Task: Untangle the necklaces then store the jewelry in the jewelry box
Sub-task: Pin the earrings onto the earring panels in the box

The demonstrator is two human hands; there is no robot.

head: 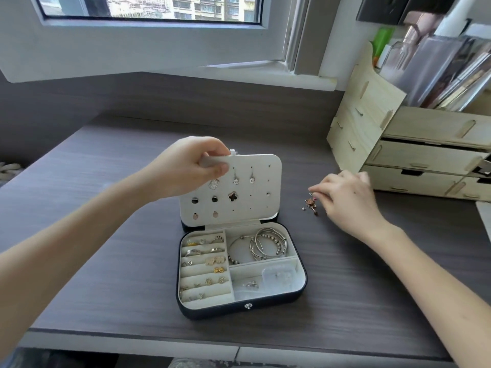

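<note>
Left hand (196,168): pinches top corner of earring panel (247,192), holds it upright.
Right hand (345,197): fingers curled, pinching loose jewelry (310,203) on desk (106,181), right of box.
Jewelry box (212,313): open; rings, bangles, studs stored.
Progress: likely late; loose pieces left, no tangled necklace visible.

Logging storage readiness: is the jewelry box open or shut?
Open. The left hand holds the earring panel upright, and the jewelry box compartments with rings and bangles lie exposed.
</note>
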